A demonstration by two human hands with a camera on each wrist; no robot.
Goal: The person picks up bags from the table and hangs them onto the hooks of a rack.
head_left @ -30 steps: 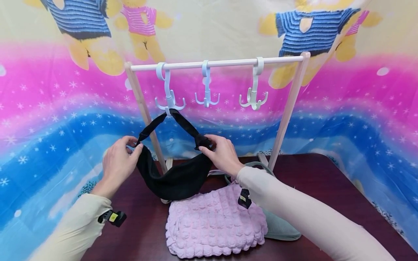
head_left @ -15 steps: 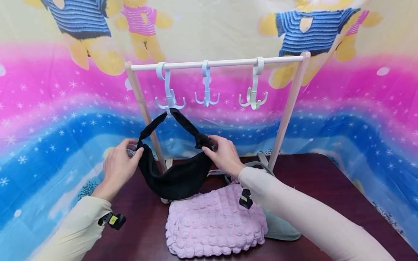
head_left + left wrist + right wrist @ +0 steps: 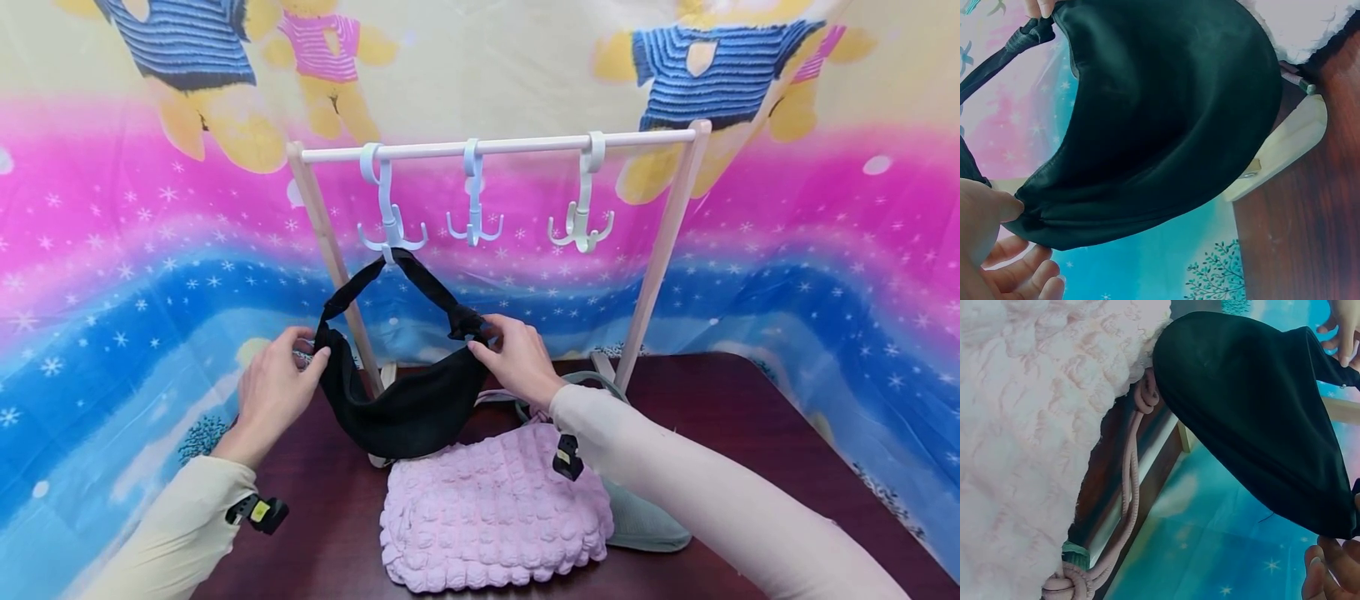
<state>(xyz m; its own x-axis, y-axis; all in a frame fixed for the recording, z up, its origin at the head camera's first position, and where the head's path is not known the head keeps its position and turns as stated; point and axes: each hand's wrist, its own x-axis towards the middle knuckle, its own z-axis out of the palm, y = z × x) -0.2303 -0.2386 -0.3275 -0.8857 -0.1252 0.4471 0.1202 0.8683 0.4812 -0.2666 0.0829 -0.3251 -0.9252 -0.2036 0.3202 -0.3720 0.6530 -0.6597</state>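
A black fabric shoulder bag (image 3: 405, 421) hangs by its strap from the light-blue multi-prong hook (image 3: 392, 237) on the left of the rack. My left hand (image 3: 276, 379) pinches the bag's left upper corner between thumb and fingers, as the left wrist view shows at the bag's corner (image 3: 1038, 219). At the opposite upper corner, beside a knot in the strap, my right hand (image 3: 521, 358) pinches the fabric. The bag's mouth sags open between both hands. Its bottom is just behind a puffy pink quilted bag (image 3: 495, 517).
The wooden rack (image 3: 517, 145) also carries a second blue hook (image 3: 474, 217) and a pale green hook (image 3: 581, 221). A grey-green bag (image 3: 648, 525) lies partly under the pink one on the dark red table (image 3: 720, 442). A printed cloth (image 3: 825, 192) surrounds the table.
The bag's left corner has shifted slightly right, and my hands have moved a little right with it. The strap stays on the left hook.
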